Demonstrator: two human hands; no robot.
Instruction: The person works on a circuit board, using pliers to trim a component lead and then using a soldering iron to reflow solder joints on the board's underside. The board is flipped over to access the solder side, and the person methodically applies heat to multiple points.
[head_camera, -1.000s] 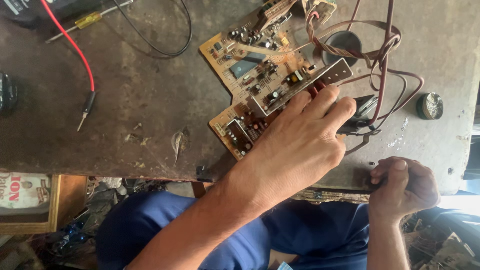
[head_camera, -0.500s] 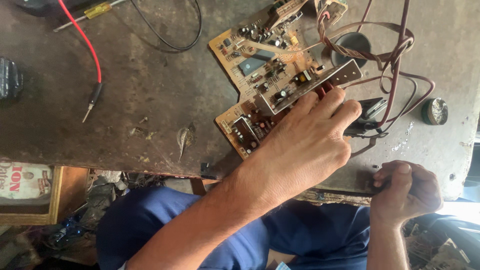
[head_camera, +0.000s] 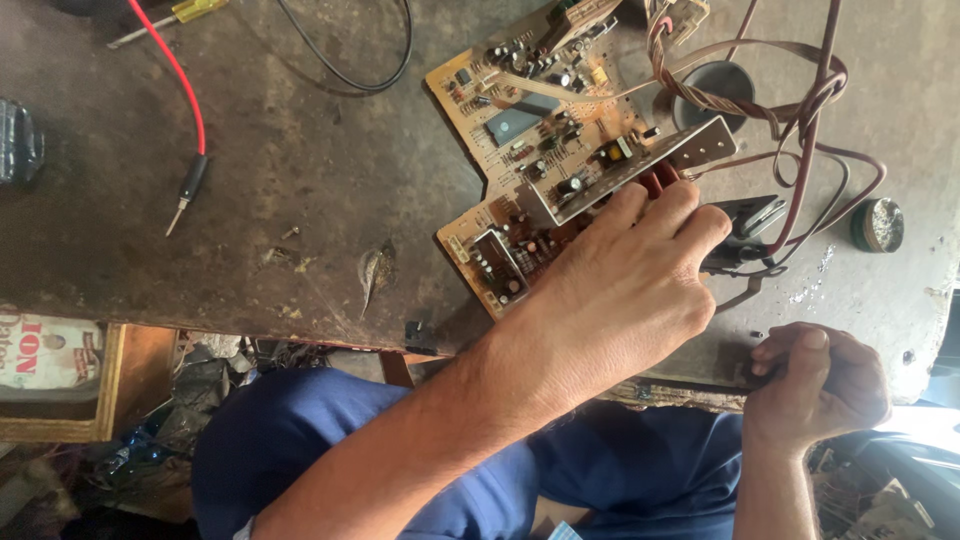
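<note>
Worn, stained workbench (head_camera: 250, 200) beneath everything, with blue-trousered legs showing below its near edge.

Tan circuit board (head_camera: 540, 150) lying flat on the bench, long axis on a diagonal from the near-left corner up toward the far right, component side up. Far end pointing away toward a tangle of brown wires (head_camera: 800, 110); near end tucked under the left hand (head_camera: 620, 300).

Left hand draped over the board's near-right part, fingers bent and pressing at the edge of a grey metal heat-sink bar (head_camera: 630, 170) that runs along the same diagonal. Fingertips pinched around a small red part beside that bar; hard to say exactly what is gripped. Bulk of the board thus beyond and to the left of those fingertips.

Right hand (head_camera: 815, 385) at the bench's near edge, well right of the board, curled into a loose fist; contents hidden.

Farther left, apart from both hands: red probe lead (head_camera: 175, 75) with its black-handled tip resting on the bench.

Small round tin (head_camera: 878, 224) past the wires on the right.
</note>
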